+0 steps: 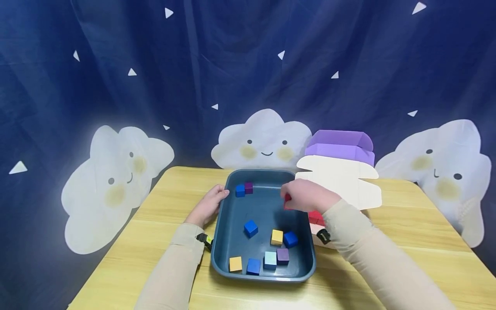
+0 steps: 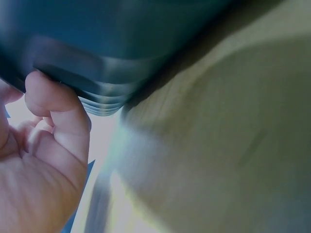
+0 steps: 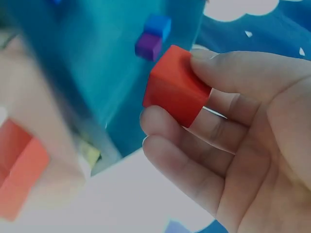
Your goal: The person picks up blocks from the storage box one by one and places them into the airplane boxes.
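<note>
A red cube (image 3: pixel 177 85) is pinched between the thumb and fingers of my right hand (image 1: pixel 308 194), held over the right side of a dark blue tray (image 1: pixel 232 215). My left hand (image 1: pixel 211 201) grips the tray's left rim, its fingers curled at the edge in the left wrist view. Inside the tray, a blue cube (image 1: pixel 240 190) and a purple cube (image 1: pixel 249 187) sit together at the far left. Another blue cube (image 1: pixel 251 228) lies mid-tray, with several yellow, blue, purple and pale blue cubes toward the near end.
Right of the tray lies an open box with a white inner lid (image 1: pixel 341 178) and a purple flap (image 1: pixel 341 150). Red cubes (image 1: pixel 315 218) lie in it, partly hidden by my right forearm. Behind the wooden table (image 1: pixel 162 206) hangs a dark blue curtain (image 1: pixel 248 56) with cloud shapes.
</note>
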Action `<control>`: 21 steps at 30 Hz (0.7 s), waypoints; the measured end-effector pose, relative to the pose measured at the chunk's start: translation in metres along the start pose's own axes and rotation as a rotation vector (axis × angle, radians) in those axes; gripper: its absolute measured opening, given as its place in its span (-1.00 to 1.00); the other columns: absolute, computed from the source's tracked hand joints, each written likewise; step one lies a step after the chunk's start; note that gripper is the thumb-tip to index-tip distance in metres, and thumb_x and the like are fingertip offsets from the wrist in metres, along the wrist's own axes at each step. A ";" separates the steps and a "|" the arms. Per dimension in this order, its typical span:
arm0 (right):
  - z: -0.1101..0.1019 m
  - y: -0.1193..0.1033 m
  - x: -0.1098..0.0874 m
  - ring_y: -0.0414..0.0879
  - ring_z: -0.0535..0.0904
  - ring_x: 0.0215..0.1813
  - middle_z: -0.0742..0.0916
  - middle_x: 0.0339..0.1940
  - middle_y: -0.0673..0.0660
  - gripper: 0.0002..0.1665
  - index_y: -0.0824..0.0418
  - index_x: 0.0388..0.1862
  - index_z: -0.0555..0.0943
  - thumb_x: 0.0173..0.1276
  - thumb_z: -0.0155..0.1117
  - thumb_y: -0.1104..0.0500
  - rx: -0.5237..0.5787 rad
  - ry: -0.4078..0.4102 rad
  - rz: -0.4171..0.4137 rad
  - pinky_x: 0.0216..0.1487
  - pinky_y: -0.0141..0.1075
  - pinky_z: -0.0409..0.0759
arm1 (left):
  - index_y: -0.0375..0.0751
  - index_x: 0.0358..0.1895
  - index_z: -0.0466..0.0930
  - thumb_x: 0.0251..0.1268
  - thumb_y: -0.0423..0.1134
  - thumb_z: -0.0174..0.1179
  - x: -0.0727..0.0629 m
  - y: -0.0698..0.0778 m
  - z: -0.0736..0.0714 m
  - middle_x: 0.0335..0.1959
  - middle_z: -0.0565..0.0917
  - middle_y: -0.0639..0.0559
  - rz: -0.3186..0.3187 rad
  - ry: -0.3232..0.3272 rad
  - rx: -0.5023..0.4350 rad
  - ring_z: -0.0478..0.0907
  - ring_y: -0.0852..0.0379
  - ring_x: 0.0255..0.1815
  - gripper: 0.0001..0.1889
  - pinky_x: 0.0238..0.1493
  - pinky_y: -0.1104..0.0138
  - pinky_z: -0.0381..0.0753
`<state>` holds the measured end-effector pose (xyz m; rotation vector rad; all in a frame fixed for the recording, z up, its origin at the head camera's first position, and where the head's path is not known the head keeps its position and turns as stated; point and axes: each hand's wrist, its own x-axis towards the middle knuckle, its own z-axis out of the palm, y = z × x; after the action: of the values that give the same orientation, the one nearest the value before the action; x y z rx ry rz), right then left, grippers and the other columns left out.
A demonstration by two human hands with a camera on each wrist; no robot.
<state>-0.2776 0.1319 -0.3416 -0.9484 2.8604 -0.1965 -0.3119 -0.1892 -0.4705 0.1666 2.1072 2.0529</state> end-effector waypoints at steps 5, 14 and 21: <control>-0.004 0.020 -0.022 -0.07 0.59 -0.29 0.71 -0.31 0.03 -0.80 0.20 -0.18 0.73 0.21 0.48 0.25 0.005 0.068 -0.016 -0.07 -0.09 0.65 | -0.23 -0.13 0.32 0.65 -0.13 -0.04 0.000 0.000 -0.001 -0.32 0.44 -0.05 0.001 0.001 -0.015 0.48 0.05 -0.31 -0.79 -0.28 0.30 0.49; 0.006 0.060 -0.062 -0.11 0.54 -0.34 0.63 -0.43 -0.05 -0.80 0.23 -0.21 0.67 0.15 0.37 0.36 0.065 0.108 0.057 -0.13 -0.09 0.58 | -0.23 -0.13 0.33 0.64 -0.15 -0.05 0.002 -0.001 -0.001 -0.31 0.44 -0.06 0.006 0.004 -0.028 0.48 0.04 -0.30 -0.80 -0.27 0.29 0.50; 0.018 0.076 -0.079 -0.12 0.49 -0.38 0.57 -0.47 -0.07 -0.79 0.14 -0.32 0.61 0.10 0.41 0.36 0.078 0.081 0.135 -0.22 -0.15 0.53 | -0.24 -0.10 0.34 0.64 -0.13 -0.04 0.001 -0.002 -0.001 -0.28 0.47 -0.08 -0.003 -0.002 -0.026 0.50 0.03 -0.29 -0.78 -0.24 0.27 0.52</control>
<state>-0.2565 0.2382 -0.3655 -0.7468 2.9527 -0.3373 -0.3135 -0.1903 -0.4722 0.1618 2.0777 2.0759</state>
